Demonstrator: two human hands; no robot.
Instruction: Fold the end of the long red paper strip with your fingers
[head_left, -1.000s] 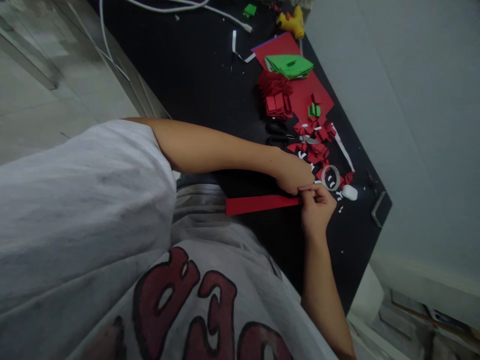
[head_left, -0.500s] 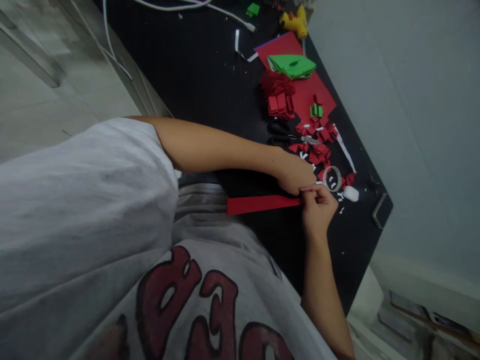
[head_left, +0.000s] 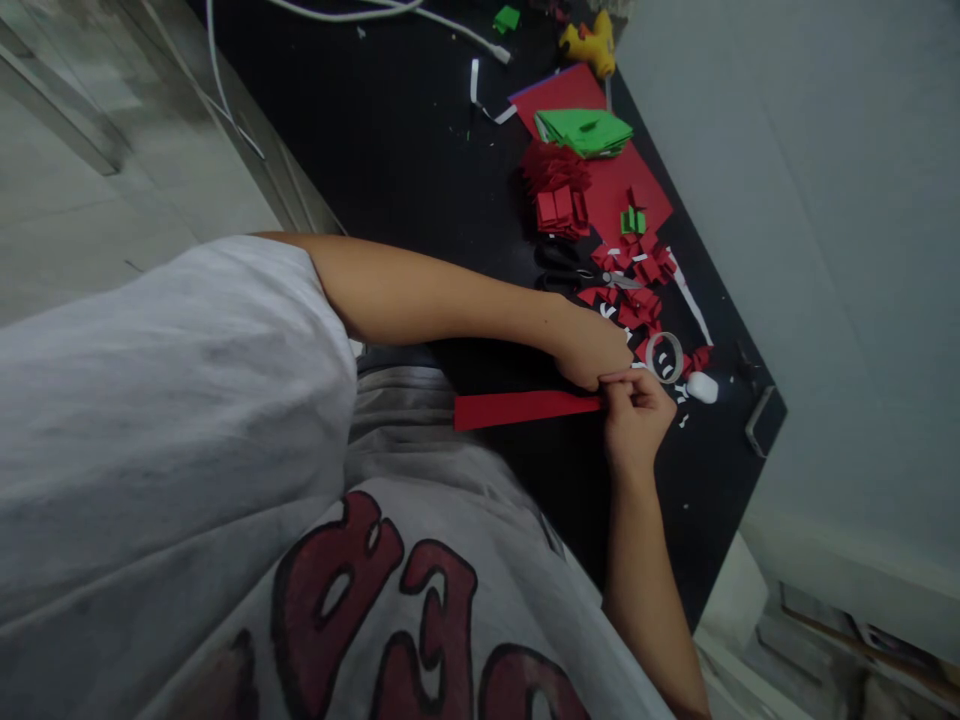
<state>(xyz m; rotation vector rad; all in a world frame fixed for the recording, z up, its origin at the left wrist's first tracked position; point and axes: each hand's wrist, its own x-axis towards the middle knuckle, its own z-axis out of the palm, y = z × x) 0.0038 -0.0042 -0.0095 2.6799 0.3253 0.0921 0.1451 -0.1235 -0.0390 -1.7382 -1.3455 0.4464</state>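
A long red paper strip (head_left: 517, 408) stretches from near my lap to my two hands, which meet at its far end. My right hand (head_left: 639, 415) is closed, with thumb and fingertips pinching that end. Against it, my left hand (head_left: 596, 345) is bent down and closed at the same end of the strip; most of its fingers are hidden. Just beyond the hands lie a roll of clear tape (head_left: 664, 358), a small white case (head_left: 702, 388) and folded red paper pieces (head_left: 639, 307). Black-handled scissors (head_left: 559, 280) rest beside my left wrist.
On the black table (head_left: 405, 150) are a stack of folded red papers (head_left: 559, 208), green folded papers (head_left: 585, 132), red sheets (head_left: 634, 185), a yellow glue gun (head_left: 591, 45) and white cables (head_left: 457, 30). A phone (head_left: 765, 422) lies by the edge along the wall (head_left: 825, 200).
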